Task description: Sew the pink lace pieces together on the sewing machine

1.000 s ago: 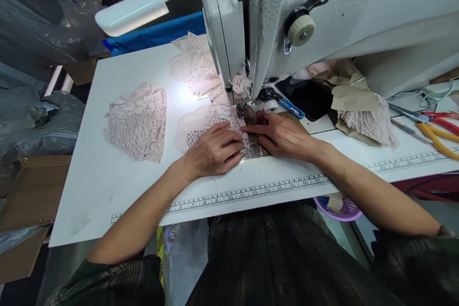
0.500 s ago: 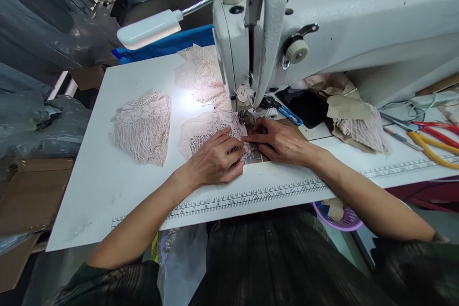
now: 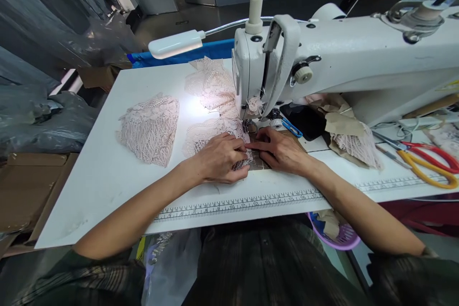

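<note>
A piece of pale pink lace (image 3: pixel 203 133) lies under the needle area of the white sewing machine (image 3: pixel 247 71). My left hand (image 3: pixel 224 158) rests on this lace with its fingers curled and pressed on the near edge. From the other side, my right hand (image 3: pixel 283 150) reaches in, index fingertip at the lace edge and the other fingers bent, just in front of the presser foot (image 3: pixel 251 127). The hands nearly meet, and the lace beneath the fingers is partly hidden. More gathered lace (image 3: pixel 217 88) spreads behind, running toward the machine head.
A separate lace piece (image 3: pixel 150 129) lies at left on the white table (image 3: pixel 93 177). A lamp (image 3: pixel 175 45) hangs over the work. To the right are a blue-handled tool (image 3: pixel 292 127), a dark phone-like object (image 3: pixel 308 122), a lace-and-paper bundle (image 3: pixel 353 134) and scissors (image 3: pixel 426 169).
The head view has shifted, so more of the machine's top shows. Both hands stay at the lace near the presser foot; the left fingers look slightly more bunched.
</note>
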Action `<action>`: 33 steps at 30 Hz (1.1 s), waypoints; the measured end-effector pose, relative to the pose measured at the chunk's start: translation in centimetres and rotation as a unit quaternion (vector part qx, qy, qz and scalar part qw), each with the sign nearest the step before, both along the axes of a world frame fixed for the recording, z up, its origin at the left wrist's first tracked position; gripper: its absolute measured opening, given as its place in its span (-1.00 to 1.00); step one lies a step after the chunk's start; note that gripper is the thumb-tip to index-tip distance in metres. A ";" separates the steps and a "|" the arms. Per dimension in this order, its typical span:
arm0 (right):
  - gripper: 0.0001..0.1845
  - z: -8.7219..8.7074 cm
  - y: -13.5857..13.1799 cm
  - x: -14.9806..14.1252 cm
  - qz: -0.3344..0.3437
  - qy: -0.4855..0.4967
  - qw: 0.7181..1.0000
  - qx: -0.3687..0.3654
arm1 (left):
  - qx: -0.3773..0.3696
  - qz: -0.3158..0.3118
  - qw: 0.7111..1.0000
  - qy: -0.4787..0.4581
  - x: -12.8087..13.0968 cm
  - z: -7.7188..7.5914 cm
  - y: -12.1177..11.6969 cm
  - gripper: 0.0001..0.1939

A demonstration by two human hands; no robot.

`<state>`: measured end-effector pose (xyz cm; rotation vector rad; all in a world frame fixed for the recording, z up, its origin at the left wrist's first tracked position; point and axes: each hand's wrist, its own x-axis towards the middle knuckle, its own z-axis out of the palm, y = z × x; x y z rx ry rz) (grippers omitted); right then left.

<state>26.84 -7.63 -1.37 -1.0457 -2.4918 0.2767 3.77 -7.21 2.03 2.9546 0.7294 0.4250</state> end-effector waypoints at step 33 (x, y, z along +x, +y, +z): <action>-0.78 0.6 1.0 -0.1 -0.165 0.150 0.970 -0.092 | 0.066 0.020 0.993 -0.097 -1.2 -3.2 1.7 -0.83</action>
